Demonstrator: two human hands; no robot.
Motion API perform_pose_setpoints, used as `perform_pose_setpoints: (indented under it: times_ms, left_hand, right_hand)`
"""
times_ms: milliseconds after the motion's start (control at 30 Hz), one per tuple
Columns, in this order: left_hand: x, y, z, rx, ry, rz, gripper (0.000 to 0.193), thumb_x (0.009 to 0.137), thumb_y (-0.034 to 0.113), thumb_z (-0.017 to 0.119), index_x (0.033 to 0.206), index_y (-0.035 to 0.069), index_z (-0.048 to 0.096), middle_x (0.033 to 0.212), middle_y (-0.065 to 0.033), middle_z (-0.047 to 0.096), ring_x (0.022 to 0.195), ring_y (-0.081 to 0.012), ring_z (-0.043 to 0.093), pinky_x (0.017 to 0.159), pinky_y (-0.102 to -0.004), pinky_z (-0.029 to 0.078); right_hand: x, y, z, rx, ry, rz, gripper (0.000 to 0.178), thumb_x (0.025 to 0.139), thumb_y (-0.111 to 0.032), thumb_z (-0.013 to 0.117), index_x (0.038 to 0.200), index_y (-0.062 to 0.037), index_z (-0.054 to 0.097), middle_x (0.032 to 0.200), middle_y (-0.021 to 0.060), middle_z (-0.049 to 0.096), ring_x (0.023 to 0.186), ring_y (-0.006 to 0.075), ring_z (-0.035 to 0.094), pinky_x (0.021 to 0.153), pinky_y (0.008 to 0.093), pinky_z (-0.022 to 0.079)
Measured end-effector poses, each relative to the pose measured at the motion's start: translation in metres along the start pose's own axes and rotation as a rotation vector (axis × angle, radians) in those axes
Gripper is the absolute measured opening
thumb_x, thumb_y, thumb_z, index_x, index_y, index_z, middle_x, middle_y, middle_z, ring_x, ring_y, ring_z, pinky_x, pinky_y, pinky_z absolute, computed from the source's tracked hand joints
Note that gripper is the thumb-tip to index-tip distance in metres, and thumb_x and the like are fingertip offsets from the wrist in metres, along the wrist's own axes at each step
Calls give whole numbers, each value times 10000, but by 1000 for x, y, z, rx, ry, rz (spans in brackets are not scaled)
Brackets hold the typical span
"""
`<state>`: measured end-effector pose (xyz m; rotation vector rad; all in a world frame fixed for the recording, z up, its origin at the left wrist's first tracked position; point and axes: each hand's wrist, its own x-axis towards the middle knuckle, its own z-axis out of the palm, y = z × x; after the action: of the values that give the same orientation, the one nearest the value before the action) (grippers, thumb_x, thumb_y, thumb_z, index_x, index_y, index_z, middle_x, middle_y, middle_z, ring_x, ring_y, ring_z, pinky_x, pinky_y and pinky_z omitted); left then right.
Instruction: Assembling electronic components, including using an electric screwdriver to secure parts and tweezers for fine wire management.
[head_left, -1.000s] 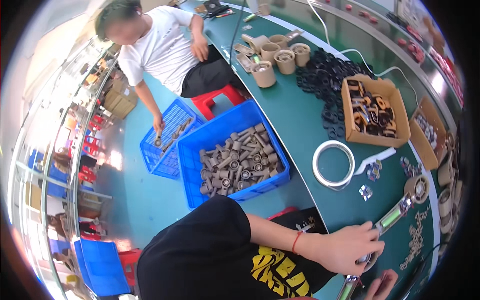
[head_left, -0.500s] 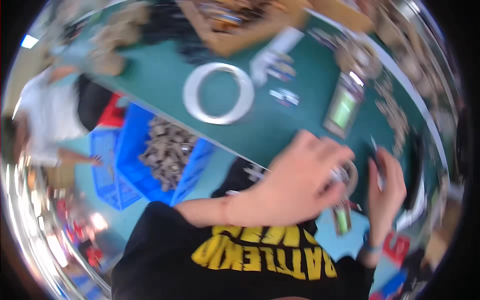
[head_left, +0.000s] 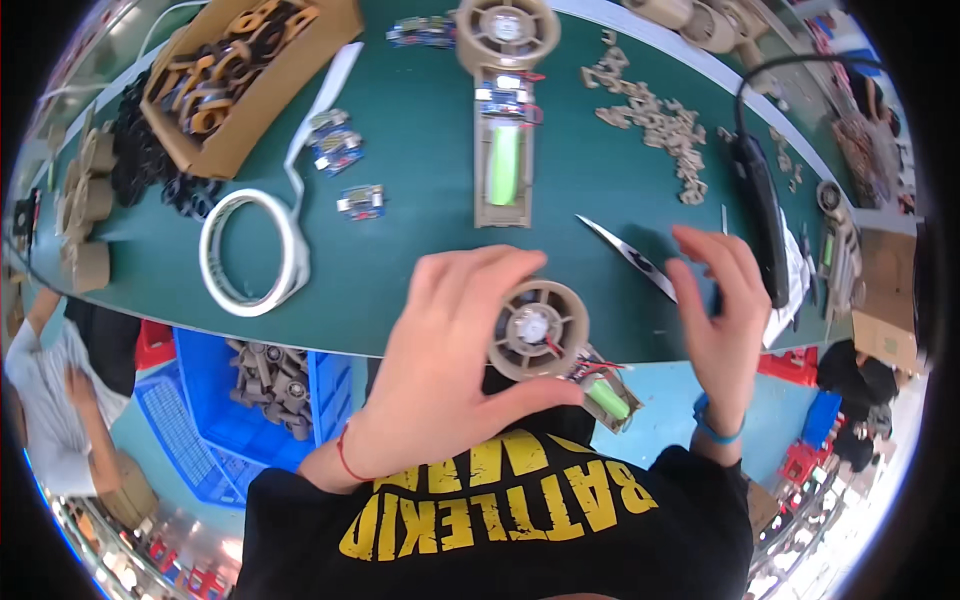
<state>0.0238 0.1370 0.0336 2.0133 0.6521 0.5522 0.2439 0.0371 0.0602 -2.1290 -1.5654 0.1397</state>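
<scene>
My left hand (head_left: 430, 370) grips the round head of a beige handheld fan (head_left: 537, 328), fingers at its far rim and thumb at the near side. The fan's opened handle, with a green cell and red wires, slants to the right past the table's near edge. Pale pointed tweezers (head_left: 628, 255) lie on the table, their back end close to my right thumb. My right hand (head_left: 725, 310) hovers beside them, fingers and thumb curved apart, with nothing seen between them. Farther off, a second opened fan (head_left: 504, 175) lies on the table, showing a blue circuit board and a green cell.
On the green table are a tape roll (head_left: 255, 253) with a loose strip, circuit boards (head_left: 337, 145), a carton of ring parts (head_left: 240, 80), small beige pieces (head_left: 655, 120) and a black corded tool (head_left: 760, 215). Left below, a blue crate (head_left: 330, 400) holds parts; another person (head_left: 60, 400) stands nearby.
My right hand has let go of the tweezers, which now lie on the table. My left hand and the fan have moved left in view. The whole view has turned.
</scene>
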Motion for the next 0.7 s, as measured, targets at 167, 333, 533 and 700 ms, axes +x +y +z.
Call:
perform_pose_setpoints:
  times_ms: [167,333,533,700]
  left_hand:
    - [-3,1,-8,-12,138,52,642,653,318,815,1142,18,526,1086,-130,563,1002,-316,506,855,-395,442]
    - [-9,-7,4,-54,266,155,532,684,287,753,1090,16,541,1019,-110,574,944,-277,525,747,-356,508]
    - [-13,-10,3,10,350,171,506,700,233,716,1120,26,524,1022,-90,553,974,-258,508,698,-330,524]
    - [-6,-10,-2,15,288,168,485,739,230,693,1139,32,502,1074,-91,541,1012,-264,485,763,-339,508]
  right_hand:
    - [-21,-29,-19,410,-286,-83,222,769,-147,623,911,21,601,854,113,585,771,205,546,653,288,411]
    - [-27,-59,-7,283,-410,-115,129,827,-19,641,950,2,611,866,140,620,735,209,587,680,293,474]
    - [-16,-65,3,382,-466,-136,93,804,-7,662,890,-11,627,836,113,641,724,215,592,675,289,470]
    - [2,-70,-8,359,-560,-209,108,817,13,640,923,-9,639,813,109,623,729,208,595,676,289,464]
